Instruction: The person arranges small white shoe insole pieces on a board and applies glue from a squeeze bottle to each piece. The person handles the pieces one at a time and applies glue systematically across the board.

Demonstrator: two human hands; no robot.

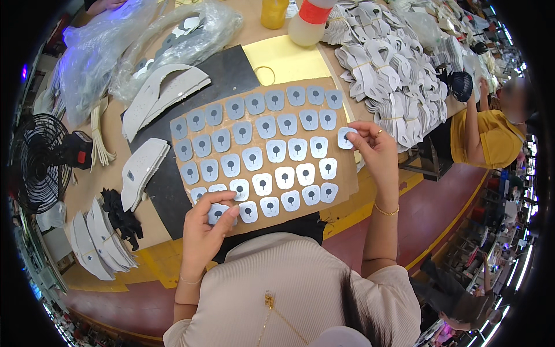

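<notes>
A brown cardboard sheet (267, 231) lies in front of me, tilted. Rows of small rounded grey patches (254, 158) are spread over it, each with a dark keyhole-like mark. At the sheet's right edge my right hand (373, 147) pinches one loose grey patch (347, 139) between thumb and fingers. My left hand (203, 231) is at the near left corner, thumb and forefinger closed around another grey patch (217, 213); the fingers cover part of it and the patches beside it.
A black mat (231, 69) and yellow sheet (289, 55) lie beneath. Left are white cut pieces (141, 168) and a black fan (43, 159). Plastic bags (92, 52) and a red-banded bottle (308, 23) stand behind. Bundled pieces (381, 75) and a person in yellow (488, 136) are right.
</notes>
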